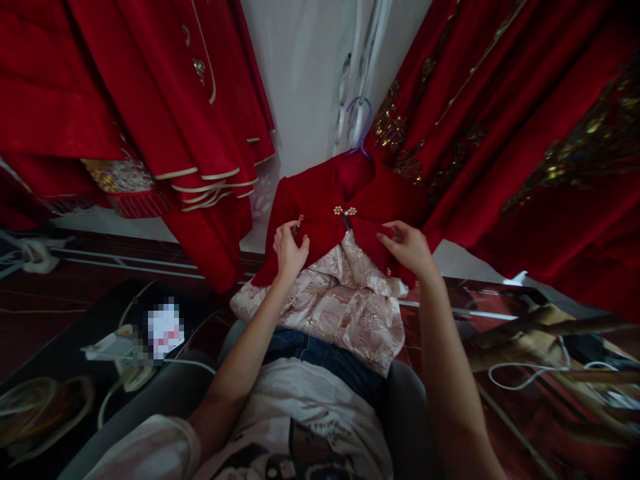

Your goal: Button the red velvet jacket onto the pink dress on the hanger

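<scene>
A small red garment (320, 200) with pearl clasps (345, 211) at its front hangs on a purple hanger (361, 127) before me. Under it shows a pale pink and gold brocade skirt (345, 307) that drapes onto my lap. My left hand (289, 248) is closed on the garment's left front edge, beside a small pearl clasp. My right hand (407, 247) pinches the right front edge. Both arms reach up from my lap.
Red embroidered robes (165, 100) hang at the left and more with gold trim (525, 133) at the right. A white wall (305, 73) lies between them. White cables and a charger (120, 347) lie on the dark floor at the left, another cable (525, 373) at the right.
</scene>
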### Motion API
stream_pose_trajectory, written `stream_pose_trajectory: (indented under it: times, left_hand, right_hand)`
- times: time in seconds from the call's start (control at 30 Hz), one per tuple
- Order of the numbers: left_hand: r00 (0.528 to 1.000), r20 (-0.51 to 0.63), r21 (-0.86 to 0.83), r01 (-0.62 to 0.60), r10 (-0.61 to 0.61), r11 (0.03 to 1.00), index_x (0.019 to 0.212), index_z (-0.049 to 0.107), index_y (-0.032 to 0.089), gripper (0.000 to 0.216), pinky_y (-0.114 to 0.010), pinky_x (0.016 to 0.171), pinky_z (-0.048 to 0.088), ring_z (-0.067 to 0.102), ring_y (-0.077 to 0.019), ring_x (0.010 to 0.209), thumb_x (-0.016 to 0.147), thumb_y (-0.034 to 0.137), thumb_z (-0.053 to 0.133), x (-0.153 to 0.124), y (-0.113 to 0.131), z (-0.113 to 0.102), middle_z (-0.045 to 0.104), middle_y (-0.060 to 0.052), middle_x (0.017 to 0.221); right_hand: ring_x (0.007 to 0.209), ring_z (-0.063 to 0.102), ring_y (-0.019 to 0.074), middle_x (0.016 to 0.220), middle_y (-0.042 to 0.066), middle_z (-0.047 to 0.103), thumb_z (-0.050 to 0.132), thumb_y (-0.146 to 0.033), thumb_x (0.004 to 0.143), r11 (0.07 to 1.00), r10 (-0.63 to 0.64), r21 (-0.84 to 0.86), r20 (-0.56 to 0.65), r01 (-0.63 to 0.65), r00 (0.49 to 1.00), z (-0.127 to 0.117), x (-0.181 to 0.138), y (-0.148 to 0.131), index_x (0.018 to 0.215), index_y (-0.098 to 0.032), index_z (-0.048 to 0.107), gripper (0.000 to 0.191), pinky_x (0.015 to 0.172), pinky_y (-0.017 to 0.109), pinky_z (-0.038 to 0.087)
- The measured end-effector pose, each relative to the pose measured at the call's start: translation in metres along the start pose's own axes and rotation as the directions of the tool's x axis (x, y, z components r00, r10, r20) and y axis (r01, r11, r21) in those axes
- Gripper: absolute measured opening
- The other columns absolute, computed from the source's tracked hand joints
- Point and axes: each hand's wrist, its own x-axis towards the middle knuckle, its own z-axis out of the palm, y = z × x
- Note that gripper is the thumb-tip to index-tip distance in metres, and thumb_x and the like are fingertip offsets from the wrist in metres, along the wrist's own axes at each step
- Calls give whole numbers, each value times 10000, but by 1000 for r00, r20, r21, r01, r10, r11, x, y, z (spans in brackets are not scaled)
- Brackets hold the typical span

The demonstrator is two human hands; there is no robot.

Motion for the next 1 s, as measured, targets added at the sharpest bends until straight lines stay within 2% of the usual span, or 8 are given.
stream_pose_trajectory:
  times: [0.1,0.2,0.3,0.4,0.5,0.63,0.83,1.0]
  left_hand:
    - [990,110,60,84,-91,995,980,560,192,188,-379,899,459,613,-228,961,836,304,606,0,-9,-1,643,-93,1000]
    - [965,254,57,46,-59,997,874,539,212,119,-299,762,461,626,-179,780,865,328,563,-4,-4,1,648,-35,848]
    - [964,267,27,3,-10,1000,826,525,217,97,-249,672,430,601,-145,684,852,299,571,-15,13,2,621,2,757]
    - [971,238,-62,12,3,998,844,527,213,105,-232,639,427,592,-131,653,865,309,565,-24,27,5,619,7,745]
    - [975,220,-160,47,-10,986,839,536,206,135,-235,672,447,610,-131,694,911,316,508,-27,26,8,630,-5,765]
    - [993,99,-196,86,-68,977,859,490,196,143,-234,662,459,588,-114,673,904,323,536,-22,14,9,594,-11,820]
    - [1000,1,-293,29,-30,956,1050,432,192,388,-231,682,489,551,-71,690,753,166,680,-19,6,14,507,-84,1156]
    - [996,61,-421,84,-64,903,1021,491,189,313,-222,694,498,593,-98,752,760,171,661,-14,1,18,590,-65,1062]
  right_hand:
    - [546,552,109,693,6,635,743,-398,697,939,104,318,113,-135,988,-23,-5,-16,944,-169,664,346,471,206,410]
    - [510,544,79,763,-10,656,769,-387,694,769,106,575,317,-280,942,-29,-16,-45,949,-209,616,347,421,176,406]
    - [374,402,32,656,-72,575,767,-354,713,631,23,694,431,-347,902,-13,-26,-74,892,-234,544,310,320,151,311]
    - [449,454,35,732,-59,568,751,-369,728,580,-82,743,462,-334,883,21,-32,-87,897,-233,512,323,380,149,414]
    - [666,568,83,837,-31,561,759,-359,699,654,-117,726,374,-212,920,63,-33,-78,881,-235,473,362,559,199,547]
    - [725,580,106,879,-9,567,731,-331,706,843,-66,537,134,-16,989,103,-32,-55,933,-232,472,358,593,218,548]
    - [824,634,138,992,35,598,714,-364,728,851,-120,524,130,35,984,111,-35,-53,1084,-227,464,456,644,241,567]
    - [889,644,150,996,53,633,634,-420,811,851,-101,524,100,34,990,120,-27,-54,1082,-217,513,360,687,251,561]
